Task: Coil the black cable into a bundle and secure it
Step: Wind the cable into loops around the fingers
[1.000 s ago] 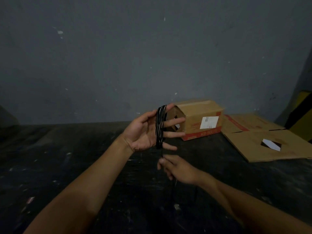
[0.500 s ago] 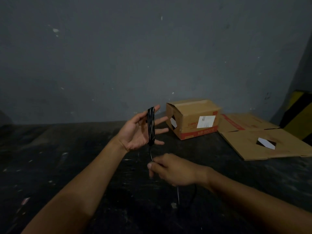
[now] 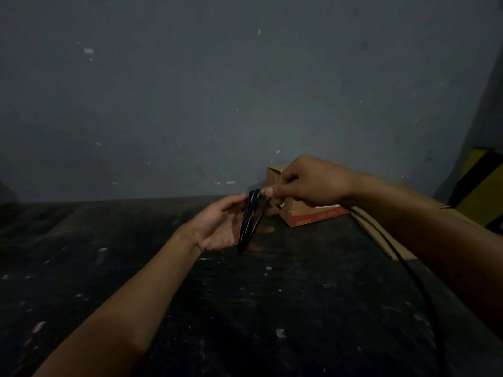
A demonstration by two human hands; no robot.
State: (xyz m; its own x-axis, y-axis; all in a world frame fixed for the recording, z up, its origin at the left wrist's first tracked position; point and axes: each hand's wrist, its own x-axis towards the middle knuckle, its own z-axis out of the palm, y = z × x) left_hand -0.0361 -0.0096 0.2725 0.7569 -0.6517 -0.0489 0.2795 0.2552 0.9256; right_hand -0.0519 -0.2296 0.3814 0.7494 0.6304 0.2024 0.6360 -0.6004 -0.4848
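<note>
Dim view from head height, looking down along two bare forearms toward a dark, paint-flecked tabletop set against a plain grey wall; left hand raised palm-up near the middle of the scene, fingers spread wide and loosely curved, serving as a form for the black cable; several glossy loops of that cable wound around the left hand in a narrow upright bundle, crossing the base of the fingers and hanging just below the palm's edge; right hand higher and to the right, held above the bundle, thumb and forefinger pinched narrow on a strand at the bundle's top, other fingers curled in; hands almost touching at the top of the loops; loose remainder of the cable trailing from under the right hand, running beneath the right forearm and down toward the lower right edge of the scene, well clear of the bundle; behind the right hand, partly hidden by it, a small brown cardboard box with a red band along its bottom, resting on the tabletop near the wall; flattened cardboard lying just right of the box, mostly covered by the forearm; yellow and black striped object at the far right edge, too cropped to identify.
</note>
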